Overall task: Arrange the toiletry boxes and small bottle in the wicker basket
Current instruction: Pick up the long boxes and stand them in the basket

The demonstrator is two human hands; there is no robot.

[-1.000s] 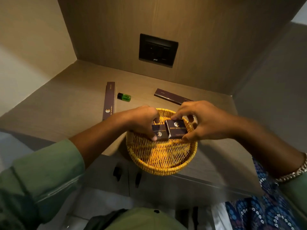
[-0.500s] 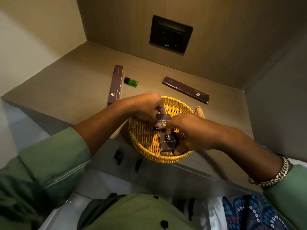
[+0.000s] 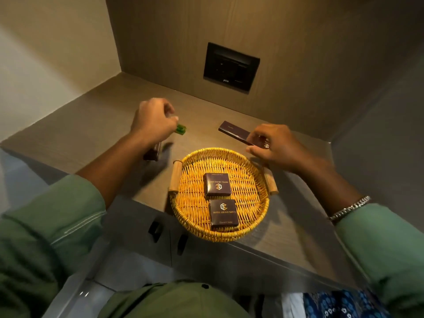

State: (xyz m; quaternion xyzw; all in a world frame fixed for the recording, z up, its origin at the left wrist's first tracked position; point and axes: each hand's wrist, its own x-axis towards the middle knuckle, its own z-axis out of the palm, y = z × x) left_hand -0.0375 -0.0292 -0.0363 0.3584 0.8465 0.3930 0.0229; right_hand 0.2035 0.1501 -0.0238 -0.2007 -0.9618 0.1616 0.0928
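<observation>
A round wicker basket (image 3: pixel 257 171) with wooden handles stands near the counter's front edge. Two small dark square boxes lie in it, one behind the other: the far box (image 3: pixel 216 184) and the near box (image 3: pixel 223 214). My left hand (image 3: pixel 153 120) is closed around the small green bottle (image 3: pixel 180 129) at the back left, above a long dark box (image 3: pixel 152 153) that my forearm mostly hides. My right hand (image 3: pixel 275 145) pinches the near end of a second long dark box (image 3: pixel 236 132) behind the basket's right side.
A black switch panel (image 3: pixel 230 66) is set in the back wall. Walls close the counter (image 3: pixel 91 125) on the left, back and right. Drawer fronts with dark handles (image 3: pixel 156 230) lie below the front edge.
Both hands have let go of the two small boxes in the basket and moved back, the left to the green bottle, the right to the long box. The camera has tilted too.
</observation>
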